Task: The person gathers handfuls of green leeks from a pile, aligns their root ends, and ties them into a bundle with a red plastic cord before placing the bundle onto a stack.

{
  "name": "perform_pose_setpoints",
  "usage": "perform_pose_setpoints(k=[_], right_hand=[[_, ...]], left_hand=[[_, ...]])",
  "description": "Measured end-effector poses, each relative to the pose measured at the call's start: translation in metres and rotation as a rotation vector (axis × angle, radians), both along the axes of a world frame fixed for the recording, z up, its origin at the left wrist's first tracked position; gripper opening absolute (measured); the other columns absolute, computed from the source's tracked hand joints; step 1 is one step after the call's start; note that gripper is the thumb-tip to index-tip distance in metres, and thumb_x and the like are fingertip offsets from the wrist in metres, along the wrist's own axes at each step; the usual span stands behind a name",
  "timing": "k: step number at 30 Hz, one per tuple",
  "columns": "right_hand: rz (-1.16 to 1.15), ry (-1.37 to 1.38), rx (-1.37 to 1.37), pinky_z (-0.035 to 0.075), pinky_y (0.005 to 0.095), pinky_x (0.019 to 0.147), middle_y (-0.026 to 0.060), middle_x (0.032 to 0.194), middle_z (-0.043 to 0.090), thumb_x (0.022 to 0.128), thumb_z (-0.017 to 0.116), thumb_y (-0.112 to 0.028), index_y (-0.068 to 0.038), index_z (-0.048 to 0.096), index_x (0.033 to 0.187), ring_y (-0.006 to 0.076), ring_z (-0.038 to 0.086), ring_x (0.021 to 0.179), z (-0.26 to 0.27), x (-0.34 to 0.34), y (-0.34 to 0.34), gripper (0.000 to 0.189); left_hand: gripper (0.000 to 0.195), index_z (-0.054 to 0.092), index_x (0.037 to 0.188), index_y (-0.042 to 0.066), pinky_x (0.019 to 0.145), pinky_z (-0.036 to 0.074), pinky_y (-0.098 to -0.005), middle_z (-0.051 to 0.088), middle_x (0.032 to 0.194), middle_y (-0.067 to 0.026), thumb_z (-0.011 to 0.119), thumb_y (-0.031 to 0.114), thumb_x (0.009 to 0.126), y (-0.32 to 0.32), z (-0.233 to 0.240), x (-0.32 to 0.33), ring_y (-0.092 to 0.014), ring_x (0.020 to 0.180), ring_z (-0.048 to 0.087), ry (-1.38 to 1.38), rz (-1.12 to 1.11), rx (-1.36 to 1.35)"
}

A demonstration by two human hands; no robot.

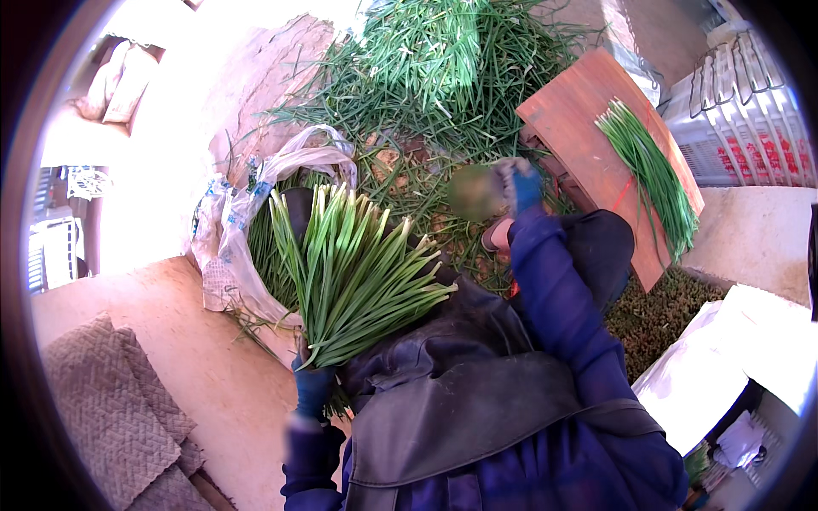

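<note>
My left hand, in a blue glove, grips a thick fanned bunch of garlic chives. The pale cut ends of the bunch point up and away from me, above my dark apron. Beside it on the left stands an opened white plastic bag with more chives inside. My right hand, gloved in grey and blue, reaches out over the litter of loose leaves. A blurred patch covers the area at its fingers, so what they touch or hold is hidden.
A large heap of loose chives lies ahead. To the right, a slanted wooden board carries another chive bunch near a red string. Beyond stands a white plastic crate. A quilted mat lies at lower left.
</note>
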State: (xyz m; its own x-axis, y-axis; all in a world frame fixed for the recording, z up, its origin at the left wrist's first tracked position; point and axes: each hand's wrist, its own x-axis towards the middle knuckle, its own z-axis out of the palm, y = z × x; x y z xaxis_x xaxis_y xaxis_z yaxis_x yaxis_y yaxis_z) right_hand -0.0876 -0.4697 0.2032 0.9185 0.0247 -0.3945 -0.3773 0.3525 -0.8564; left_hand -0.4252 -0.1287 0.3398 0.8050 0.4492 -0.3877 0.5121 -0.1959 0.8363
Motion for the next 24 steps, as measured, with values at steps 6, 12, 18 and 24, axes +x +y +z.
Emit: perform_pose_setpoints(k=[6,12,18,24], right_hand=[[0.547,-0.103,0.045,0.035,0.0187,0.044,0.0075,0.103,0.060,0.091,0.057,-0.018,-0.007,0.051,0.115,0.0044,0.054,0.067,0.023,-0.036,0.023,0.027],[0.557,0.024,0.030,0.038,0.0218,0.048,0.0000,0.085,0.060,0.092,0.055,-0.020,-0.007,0.060,0.101,0.0048,0.053,0.066,-0.013,-0.099,0.073,0.017],[0.916,0.156,-0.069,0.041,0.0230,0.052,0.0010,0.082,0.061,0.090,0.061,-0.030,-0.006,0.060,0.098,0.0057,0.054,0.067,-0.020,-0.075,0.009,0.025],[1.066,0.162,-0.113,0.047,0.0246,0.069,0.0048,0.092,0.067,0.088,0.063,-0.035,0.000,0.060,0.108,0.0100,0.061,0.080,0.063,-0.137,0.039,0.040]], left_hand=[[0.039,0.049,0.119,-0.004,0.080,0.051,-0.0299,0.064,0.104,-0.0101,0.060,-0.003,0.081,0.007,-0.002,-0.014,-0.017,0.090,0.062,-0.011,-0.069,0.076],[0.050,0.043,0.131,-0.003,0.073,0.051,-0.0290,0.066,0.098,-0.0096,0.056,-0.002,0.082,-0.006,-0.003,0.000,-0.015,0.084,0.063,-0.061,-0.041,0.104],[0.047,0.045,0.129,-0.004,0.071,0.051,-0.0281,0.067,0.097,-0.0095,0.055,-0.001,0.083,-0.004,-0.003,-0.010,-0.015,0.081,0.063,-0.045,-0.034,0.184],[0.044,0.048,0.125,-0.005,0.073,0.051,-0.0284,0.067,0.099,-0.0107,0.058,0.000,0.083,-0.006,-0.005,-0.003,-0.015,0.083,0.063,-0.090,-0.069,0.227]])
